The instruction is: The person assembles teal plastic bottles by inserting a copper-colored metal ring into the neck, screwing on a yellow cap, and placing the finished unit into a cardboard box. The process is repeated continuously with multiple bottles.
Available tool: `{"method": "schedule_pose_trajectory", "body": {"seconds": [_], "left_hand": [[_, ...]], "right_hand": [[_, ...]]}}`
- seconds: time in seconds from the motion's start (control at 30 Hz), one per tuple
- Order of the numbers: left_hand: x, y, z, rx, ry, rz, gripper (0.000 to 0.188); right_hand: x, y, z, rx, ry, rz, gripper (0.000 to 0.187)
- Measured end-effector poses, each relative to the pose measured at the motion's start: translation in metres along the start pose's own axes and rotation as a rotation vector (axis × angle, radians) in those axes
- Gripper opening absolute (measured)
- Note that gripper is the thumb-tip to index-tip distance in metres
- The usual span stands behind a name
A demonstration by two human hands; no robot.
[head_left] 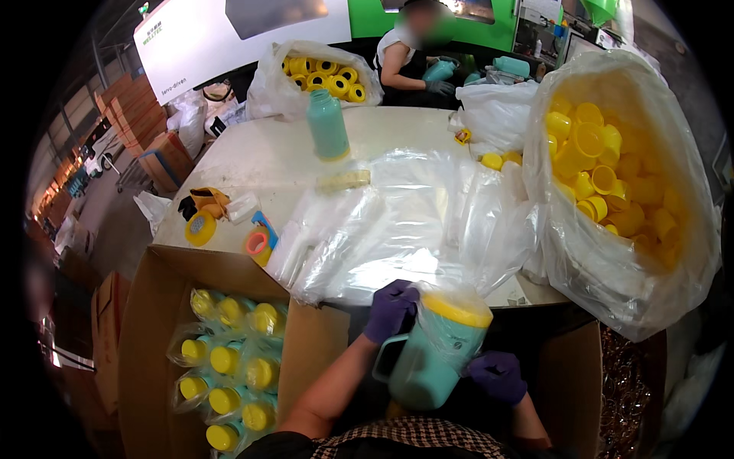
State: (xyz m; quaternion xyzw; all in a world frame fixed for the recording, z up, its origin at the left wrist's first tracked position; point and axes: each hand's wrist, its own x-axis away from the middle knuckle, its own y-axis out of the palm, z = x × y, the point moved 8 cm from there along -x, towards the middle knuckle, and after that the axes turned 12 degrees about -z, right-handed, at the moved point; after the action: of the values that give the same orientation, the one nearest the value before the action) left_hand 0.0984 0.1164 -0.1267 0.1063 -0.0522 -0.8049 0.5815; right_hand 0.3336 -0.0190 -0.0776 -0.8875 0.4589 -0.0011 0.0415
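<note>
In front of my body, a teal jug (428, 371) with a yellow lid (459, 308) is tilted, its handle toward the left. A clear plastic bag (434, 321) covers its upper part. My left hand (391, 311), in a purple glove, is closed on the bag's film beside the lid. On the jug's lower right side, my purple-gloved right hand (498, 377) has its fingers closed on the film's edge. More clear bags (413, 222) lie flat in a stack on the table just beyond.
A cardboard box (206, 264) at left holds several bagged teal jugs with yellow lids (224, 359). A teal bottle (327, 126), tape roll (200, 228) and tape dispenser (261, 239) stand on the table (252, 153). A large bag (612, 283) of yellow cups is right; a co-worker (397, 61) sits beyond.
</note>
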Motion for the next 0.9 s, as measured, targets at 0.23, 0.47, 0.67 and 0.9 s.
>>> {"method": "schedule_pose_trajectory", "body": {"seconds": [0.23,0.47,0.67,0.9], "left_hand": [[0.120,-0.035,0.035,-0.197,-0.012,-0.062,0.025],[0.171,0.036,0.035,0.014,-0.471,-0.120,0.069],[0.161,0.094,0.034,-0.335,0.173,-0.346,0.080],[0.137,0.164,0.002,-0.445,0.435,-0.462,0.082]], "right_hand": [[0.019,0.050,0.026,0.511,-0.084,-0.637,0.028],[0.024,0.088,0.003,0.415,-0.129,-0.778,0.035],[0.042,0.073,-0.041,1.088,-0.044,-0.426,0.022],[0.032,0.045,-0.109,0.417,-0.256,0.226,0.007]]}}
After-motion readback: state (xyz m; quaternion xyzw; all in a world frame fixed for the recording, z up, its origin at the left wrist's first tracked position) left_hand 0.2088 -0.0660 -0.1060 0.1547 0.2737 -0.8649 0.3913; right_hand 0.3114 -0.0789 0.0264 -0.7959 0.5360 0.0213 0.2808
